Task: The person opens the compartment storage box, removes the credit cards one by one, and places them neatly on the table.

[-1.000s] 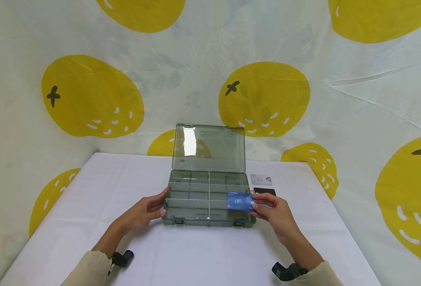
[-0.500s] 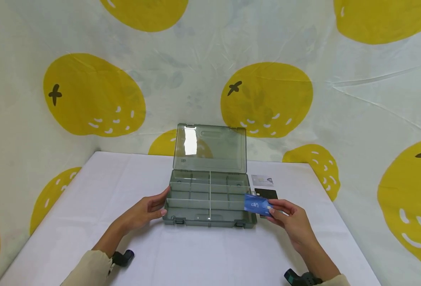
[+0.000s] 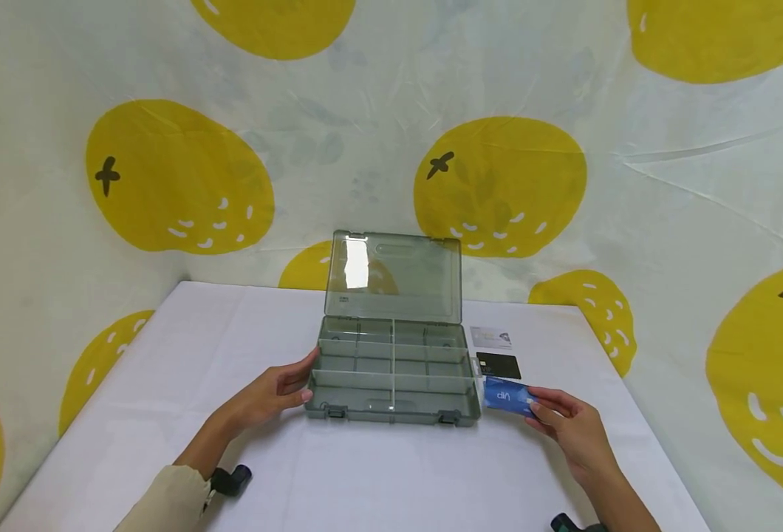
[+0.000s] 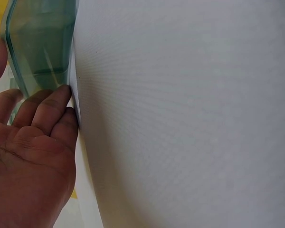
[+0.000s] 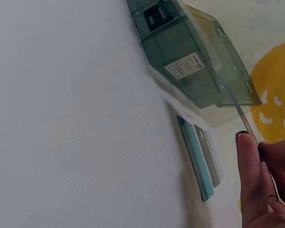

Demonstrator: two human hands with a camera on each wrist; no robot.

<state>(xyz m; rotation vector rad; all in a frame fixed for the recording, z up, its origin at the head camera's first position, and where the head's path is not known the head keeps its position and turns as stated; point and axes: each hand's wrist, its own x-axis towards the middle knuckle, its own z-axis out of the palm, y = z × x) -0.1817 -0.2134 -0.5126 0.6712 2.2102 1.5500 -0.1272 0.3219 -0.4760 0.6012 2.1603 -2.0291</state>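
Note:
In the head view, my right hand pinches a blue card marked VIP by its right end, just right of the box. The card appears edge-on between thumb and fingers in the right wrist view. My left hand rests against the left side of a translucent grey-green compartment box, its fingertips touching the box wall in the left wrist view. The box's lid stands raised at the back, and no cards show in its compartments.
On the white-covered table, a silver-grey card and a black card lie right of the box. A teal card lies beside them, mostly hidden by the blue card in the head view. A fruit-print cloth hangs behind.
My right hand has drawn the blue card rightward and toward me, from over the box's right compartments to beside the box. The black card is now uncovered. The left hand stays in place.

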